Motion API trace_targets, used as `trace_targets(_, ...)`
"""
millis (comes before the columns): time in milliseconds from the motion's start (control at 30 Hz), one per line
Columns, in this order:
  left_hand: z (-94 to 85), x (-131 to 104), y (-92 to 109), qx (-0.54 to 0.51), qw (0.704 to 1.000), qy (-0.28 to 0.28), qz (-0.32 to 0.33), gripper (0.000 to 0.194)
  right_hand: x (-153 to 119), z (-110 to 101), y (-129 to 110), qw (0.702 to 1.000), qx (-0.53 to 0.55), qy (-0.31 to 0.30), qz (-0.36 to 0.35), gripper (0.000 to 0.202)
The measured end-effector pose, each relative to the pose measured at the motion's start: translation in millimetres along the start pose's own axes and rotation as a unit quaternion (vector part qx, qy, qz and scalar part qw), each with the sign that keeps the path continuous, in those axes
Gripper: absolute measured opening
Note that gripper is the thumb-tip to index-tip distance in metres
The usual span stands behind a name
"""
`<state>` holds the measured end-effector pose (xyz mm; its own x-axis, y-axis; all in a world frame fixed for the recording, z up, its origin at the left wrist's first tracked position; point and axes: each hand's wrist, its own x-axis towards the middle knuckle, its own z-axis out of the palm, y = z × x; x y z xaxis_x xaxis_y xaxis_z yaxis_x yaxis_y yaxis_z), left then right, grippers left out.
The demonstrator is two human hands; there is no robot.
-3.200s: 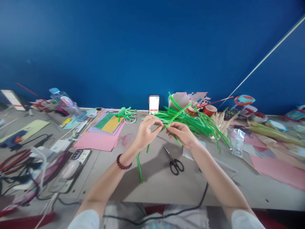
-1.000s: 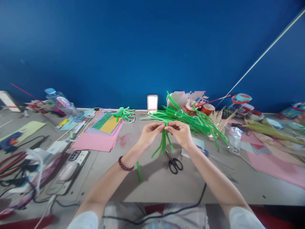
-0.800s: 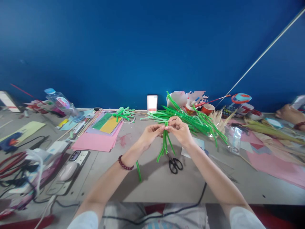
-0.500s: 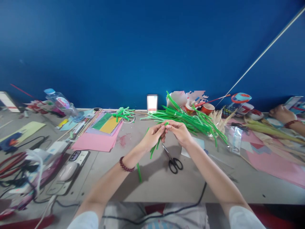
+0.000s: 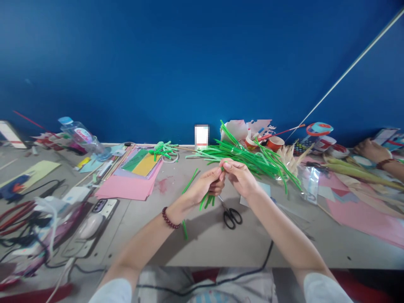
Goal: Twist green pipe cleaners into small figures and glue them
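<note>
Fingertips meeting, my left hand [image 5: 206, 184] and my right hand [image 5: 239, 174] pinch a small piece of green pipe cleaner between them. Several short green stems [image 5: 207, 201] hang below my left palm. Scissors with black handles [image 5: 232, 218] lie just below the hands, their blades partly hidden by my left hand. Beyond my right hand spreads a large bundle of green pipe cleaners [image 5: 259, 158]. A single green stem [image 5: 190, 181] lies left of my left hand and passes beneath the wrist.
Pink paper [image 5: 126, 187] and a green pipe-cleaner cluster [image 5: 163, 150] lie to the left, with a bottle [image 5: 83, 136] behind. A phone [image 5: 91, 227] is at lower left. At far right another person's hand [image 5: 372, 150] rests near dried husks [image 5: 362, 171].
My left hand and its wrist have shifted slightly right, uncovering more of the single green stem. The fingers of both hands have turned a little around the green piece.
</note>
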<state>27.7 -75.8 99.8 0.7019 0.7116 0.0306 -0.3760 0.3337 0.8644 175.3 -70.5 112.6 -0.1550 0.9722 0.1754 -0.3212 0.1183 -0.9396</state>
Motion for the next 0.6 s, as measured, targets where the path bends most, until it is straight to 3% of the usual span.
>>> trace_targets(233, -3.0, -1, 1, -0.044, 0.996, -0.025, -0.070, 0.029, 3, -6, 7, 0.997, 0.006, 0.078, -0.024, 0.014)
trace_targets(333, -11.9, -9, -3, -0.035, 0.995, -0.015, -0.096, 0.031, 4, -9, 10, 0.996, -0.050, 0.063, -0.038, 0.014)
trace_targets(400, -27.5, -17, -10, -0.014, 0.996, 0.038, -0.083, 0.033, 4, -4, 12, 0.988, -0.138, 0.048, -0.057, 0.013)
trace_targets(500, -61.9, -27, -25, 0.009, 0.982, 0.185, -0.039, 0.036, 14, 20, 17, 0.940, -0.301, 0.050, -0.152, 0.018)
trace_targets(533, -73.6, -30, -29, -0.005, 0.975, 0.222, -0.028, 0.036, 21, 34, 22, 0.920, -0.343, 0.030, -0.188, 0.020)
trace_targets(600, -92.7, -33, -37, -0.050, 0.967, 0.249, -0.016, 0.033, 43, 70, 36, 0.891, -0.390, -0.096, -0.210, 0.020)
